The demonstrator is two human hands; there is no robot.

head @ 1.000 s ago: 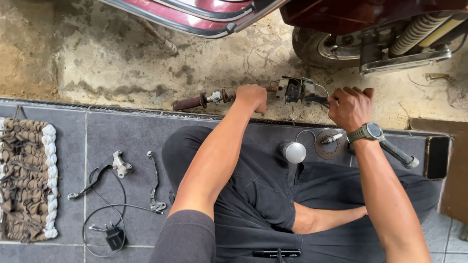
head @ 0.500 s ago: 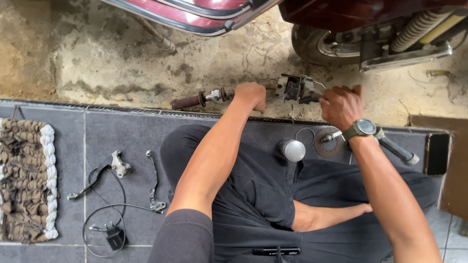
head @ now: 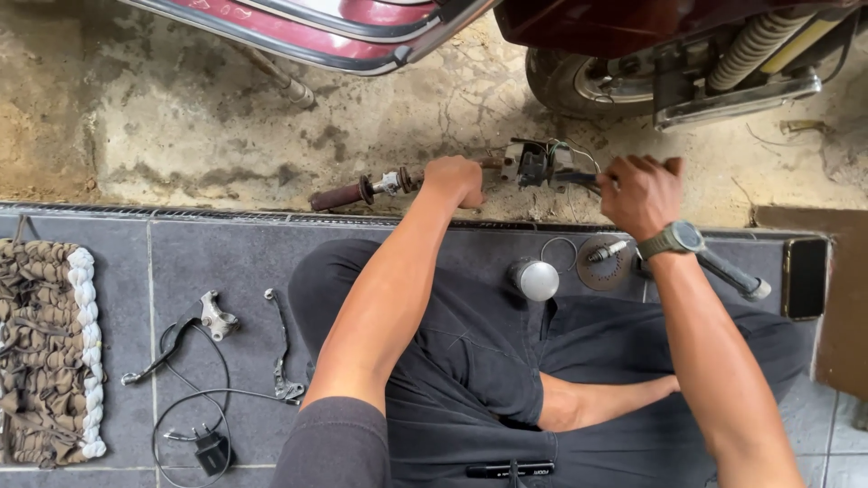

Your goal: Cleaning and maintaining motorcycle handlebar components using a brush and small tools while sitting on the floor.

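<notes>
Fingers of our left hand [head: 455, 181] curl shut around the middle of a handlebar [head: 407, 183], and those of our right hand [head: 640, 193] close over its other half, knuckles up; what the right palm presses on is hidden beneath it. We see the bar lying at twelve o'clock from our lap, on the rough concrete [head: 181, 126] just beyond the tile edge, its long axis running nine to three with a slight tilt. Its brown rubber grip [head: 336, 196] points to nine o'clock. Between our hands sits a boxy grey switch housing [head: 533, 163] with thin wires; these are too fine to trace.

At three o'clock from our right wrist, which wears a green watch [head: 671, 240], a dark grip-like rod [head: 732, 275] slants toward four o'clock. Whether it joins the bar we cannot tell. Near it on the grey tiles [head: 117, 262] lie a round white bulb-shaped part [head: 535, 279], a wire ring and a flat toothed disc [head: 604, 264]. At eight o'clock lie two metal levers [head: 280, 348] and a looped black cable [head: 194, 398]. A knotted fabric mat [head: 45, 348] is cut off at nine, a scooter wheel [head: 579, 77] at one.
</notes>
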